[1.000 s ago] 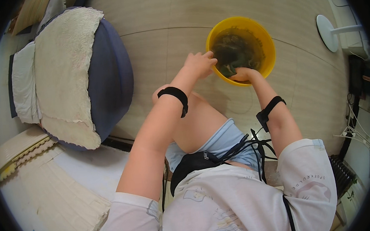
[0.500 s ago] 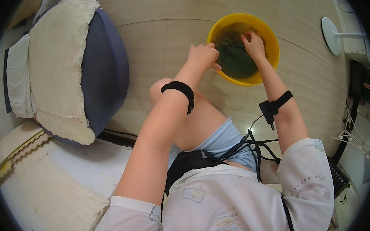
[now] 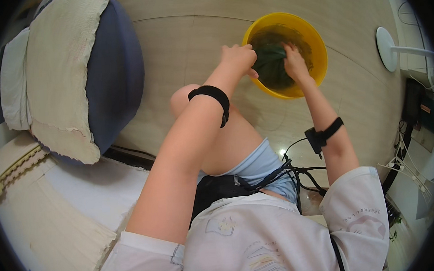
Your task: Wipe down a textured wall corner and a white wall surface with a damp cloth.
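A round yellow bucket (image 3: 319, 40) stands on the floor ahead of me. Dark, murky water and a dark green cloth (image 3: 270, 56) are inside it. My left hand (image 3: 240, 61) is closed over the bucket's left rim, the thumb on the near side; some of its fingertips are hidden behind the rim. Inside the bucket, my right hand (image 3: 295, 63) has its fingers closed on a raised fold of the wet cloth. Most of the cloth lies lower, partly under water.
To the left is a dark blue rounded seat (image 3: 119, 77) with a cream cover (image 3: 64, 70) over it. A white round-based stand (image 3: 386, 49) is at the right. Black cables (image 3: 299, 172) hang at my waist. My bent knee (image 3: 182, 98) is just below the left hand.
My right hand has drawn part of the green cloth up and its fingers have shifted slightly. My left hand remains at the rim. The whole view has shifted a little.
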A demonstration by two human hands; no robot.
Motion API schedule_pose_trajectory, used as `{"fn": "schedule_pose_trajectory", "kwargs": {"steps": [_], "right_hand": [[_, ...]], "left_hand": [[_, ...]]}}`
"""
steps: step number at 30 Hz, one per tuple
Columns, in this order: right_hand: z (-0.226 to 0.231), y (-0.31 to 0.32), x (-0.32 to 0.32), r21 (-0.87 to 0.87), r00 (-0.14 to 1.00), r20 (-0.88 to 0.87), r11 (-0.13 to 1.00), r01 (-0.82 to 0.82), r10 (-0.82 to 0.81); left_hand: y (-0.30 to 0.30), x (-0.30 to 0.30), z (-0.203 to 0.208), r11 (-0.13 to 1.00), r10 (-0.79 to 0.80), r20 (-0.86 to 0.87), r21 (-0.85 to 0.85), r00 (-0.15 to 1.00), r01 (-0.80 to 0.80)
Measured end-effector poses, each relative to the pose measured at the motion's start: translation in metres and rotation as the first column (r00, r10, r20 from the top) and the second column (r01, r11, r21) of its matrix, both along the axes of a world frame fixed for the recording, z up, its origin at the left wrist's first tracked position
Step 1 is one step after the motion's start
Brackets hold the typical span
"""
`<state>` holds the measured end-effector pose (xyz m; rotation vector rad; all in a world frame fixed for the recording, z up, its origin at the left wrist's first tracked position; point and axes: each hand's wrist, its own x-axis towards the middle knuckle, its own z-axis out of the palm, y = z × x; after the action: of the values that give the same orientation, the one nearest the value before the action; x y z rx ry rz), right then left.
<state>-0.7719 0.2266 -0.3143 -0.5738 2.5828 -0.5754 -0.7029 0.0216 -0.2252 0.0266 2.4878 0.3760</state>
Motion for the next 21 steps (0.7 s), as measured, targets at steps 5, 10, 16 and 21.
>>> {"fn": "schedule_pose_trajectory", "kwargs": {"steps": [5,10,16,21], "right_hand": [[0.062,0.012,-0.023,-0.356,0.992,-0.104,0.928,-0.107,0.075],[0.116,0.023,-0.035,-0.485,0.991,0.077,0.872,-0.059,0.110],[0.155,0.023,-0.030,-0.568,0.930,0.329,0.821,0.056,0.164],[0.101,0.031,-0.044,-0.319,0.975,0.189,0.946,-0.054,0.119]], "left_hand": [[0.000,0.008,-0.002,1.000,0.018,-0.028,0.025,0.999,-0.017],[0.001,0.007,-0.004,1.000,-0.009,-0.025,0.020,1.000,0.010],[-0.001,0.007,-0.003,0.999,-0.039,-0.003,-0.010,0.999,0.039],[-0.001,0.005,-0.003,0.999,-0.034,-0.004,0.022,0.999,0.034]]}}
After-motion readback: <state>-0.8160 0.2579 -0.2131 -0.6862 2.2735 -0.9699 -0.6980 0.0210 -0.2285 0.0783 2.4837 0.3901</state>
